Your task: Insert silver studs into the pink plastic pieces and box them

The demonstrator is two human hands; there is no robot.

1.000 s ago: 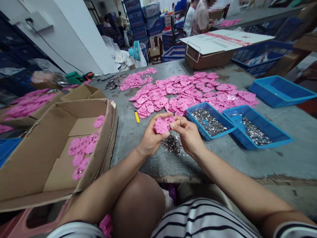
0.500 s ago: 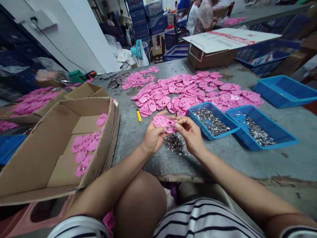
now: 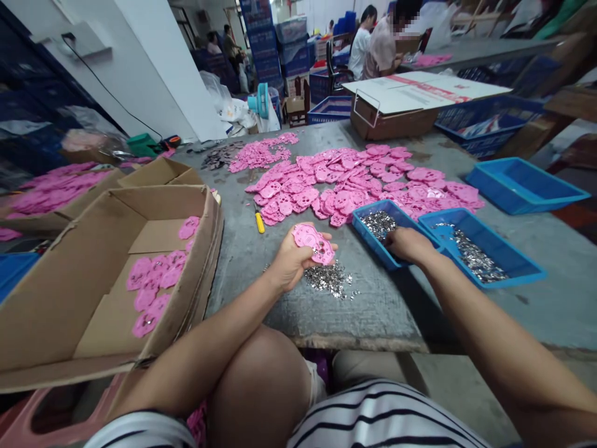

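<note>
A flat pink plastic piece (image 3: 313,241) with holes and raised outlines lies in my left hand (image 3: 291,261), thumb pressed on its lower edge. Below that hand, small shiny metal pieces (image 3: 330,280) form a loose heap on the table. My right hand (image 3: 410,246) reaches into the nearer blue tray (image 3: 396,266), fingers down among small metal parts (image 3: 379,224). Its fingertips are hidden, so whether they pinch a part does not show. Beside it, a second blue tray (image 3: 517,279) holds more metal parts.
Many pink pieces (image 3: 336,180) are piled across the table behind my hands, with a yellow-handled tool (image 3: 260,222) nearby. At left stands an open cardboard box (image 3: 102,323) with several pink pieces inside. Another blue tray (image 3: 527,186) sits at right. People (image 3: 380,50) sit farther back.
My right hand has left the pink piece and moved right into the nearer blue tray. My left hand still holds the piece, now slightly lower and tilted.
</note>
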